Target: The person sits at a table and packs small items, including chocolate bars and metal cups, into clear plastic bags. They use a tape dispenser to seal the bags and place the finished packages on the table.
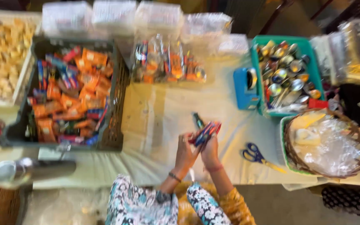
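Sachets: small bundle of red/blue flat packets, gripped between both hands just in front of the dark crate, off its right front corner, over the pale tablecloth. Left hand closed on the bundle's lower left side, fingers wrapped up around it; right hand closed on it from below/right, thumb on top. Frame is motion-blurred, so can't tell the exact finger placement or the packet count. Something dark green and thin pokes out of the top of the bundle; can't tell what. Handling, my read: light, thin foil or plastic, soft and floppy, slick surfaces, so a stack will fan out and slide if pinched at one end. Best held across the middle of the stack, thumb opposite fingers, square the edges first. Not fragile, but it creases. Rest, relative to the crate: it's full of loose orange and blue packets; clear bagged packets just right of its far corner; green tray of shiny items well to the right; blue-handled scissors and wicker basket of clear plastic further right, near side.
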